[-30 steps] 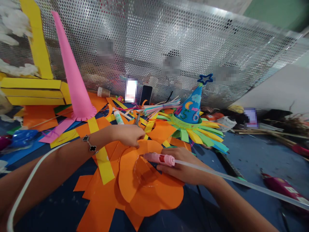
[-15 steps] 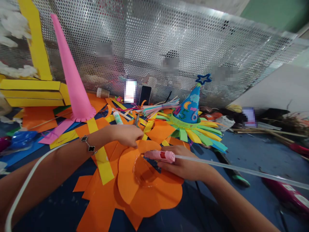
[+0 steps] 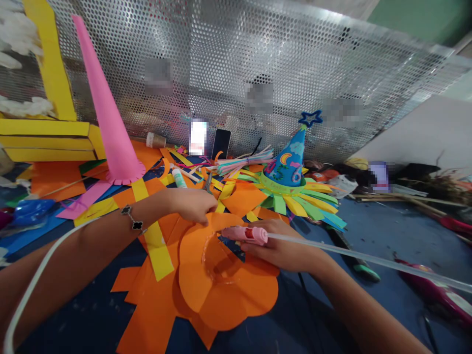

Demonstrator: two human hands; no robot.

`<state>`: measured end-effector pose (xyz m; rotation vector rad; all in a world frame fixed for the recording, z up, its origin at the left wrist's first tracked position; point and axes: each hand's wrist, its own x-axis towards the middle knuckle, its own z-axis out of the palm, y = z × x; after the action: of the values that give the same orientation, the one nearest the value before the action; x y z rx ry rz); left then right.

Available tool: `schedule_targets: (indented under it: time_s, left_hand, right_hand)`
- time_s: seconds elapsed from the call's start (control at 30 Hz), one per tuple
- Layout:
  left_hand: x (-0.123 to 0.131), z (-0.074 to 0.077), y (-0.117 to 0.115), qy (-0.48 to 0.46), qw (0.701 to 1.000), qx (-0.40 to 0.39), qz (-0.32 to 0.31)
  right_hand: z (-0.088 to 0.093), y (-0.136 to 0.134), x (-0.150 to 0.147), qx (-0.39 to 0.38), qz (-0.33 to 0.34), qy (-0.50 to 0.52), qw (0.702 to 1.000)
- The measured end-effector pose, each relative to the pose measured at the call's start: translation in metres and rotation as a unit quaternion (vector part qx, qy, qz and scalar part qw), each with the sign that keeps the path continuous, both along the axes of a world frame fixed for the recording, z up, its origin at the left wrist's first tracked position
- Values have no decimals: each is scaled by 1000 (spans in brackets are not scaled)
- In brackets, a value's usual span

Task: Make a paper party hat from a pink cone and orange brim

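My left hand (image 3: 190, 206) has its fingers curled on the upper edge of a scalloped orange paper piece (image 3: 224, 290), which has a shiny smear of clear glue (image 3: 212, 260) inside its curve. My right hand (image 3: 280, 248) grips a pink hot glue gun (image 3: 245, 235), its tip pointing left towards my left fingertips. A long clear glue stick (image 3: 368, 258) runs from the gun's back end to the right. A white cord (image 3: 44, 260) lies across my left forearm, which wears a dark clover bracelet (image 3: 132, 220).
A pink paper cone (image 3: 110, 118), a yellow cardboard frame (image 3: 47, 140) and a blue party hat (image 3: 285, 167) on a fringed paper ring stand beyond my hands. Scissors (image 3: 208, 183), a glue tube (image 3: 179, 178) and paper strips lie among them, before a perforated metal sheet (image 3: 258, 64).
The glue gun has lifted slightly, and its clear stick now slopes less steeply to the right. My left hand has barely moved, and the view has shifted slightly.
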<state>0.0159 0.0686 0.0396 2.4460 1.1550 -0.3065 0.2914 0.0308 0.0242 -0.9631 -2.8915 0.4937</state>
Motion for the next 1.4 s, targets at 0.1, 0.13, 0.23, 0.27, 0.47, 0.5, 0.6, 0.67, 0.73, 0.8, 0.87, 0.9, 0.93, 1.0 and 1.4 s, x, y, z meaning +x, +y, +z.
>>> schedule_targets:
  time_s: [0.1,0.13,0.23,0.27,0.47,0.5,0.6,0.67,0.73,0.8,0.87,0.9,0.93,1.0,1.4]
  left_hand:
    - [-1,1,0,15,1000,3,6]
    - [-1,2,0,19,1000,3,8]
    - [-2,2,0,28,1000,-1,9]
    - [-3,2,0,29,1000,-2,10]
    - [-2,5,-2,36,999,-1,8]
    - [-2,5,-2,37,999,-2,8]
    - [-2,7,-3,42,999,-5,10]
    - [-2,7,-3,43,999,-6,11]
    - [-2,8,-3,42,999,-7,11]
    - [-2,8,-3,42,999,-9,12]
    - [-3,9,-3,42,999,-12,11]
    - [-3,9,-3,42,999,-13,9]
    - [-3,9,-3,42,999,-14,8]
    - [-3,9,-2,44,999,-15,4]
    - [-5,9,-1,37,999,-13,-11]
  right_hand:
    - [-1,2,-1,-12,-1,7,1000]
    - [-1,2,-2,-16,3,7,1000]
    - [1,1,-5,-24,18,12,999]
    - [1,0,-6,-24,21,15,999]
    - [1,-2,-7,-36,14,9,999]
    - [1,-2,-7,-39,12,8,999]
    - [2,-2,-8,-46,2,9,999]
    - [2,-2,-8,-47,-5,8,999]
    - [1,-2,-7,-42,-6,2,999]
    - [1,-2,-5,-36,1,-4,999]
    - [1,-1,-4,-37,8,-10,999]
    - [1,-1,-3,-37,8,-13,999]
    - [1,-1,-3,-37,9,-14,999]
    - [2,0,-2,-35,4,-13,999]
    - [1,-2,-5,-53,-3,9,999]
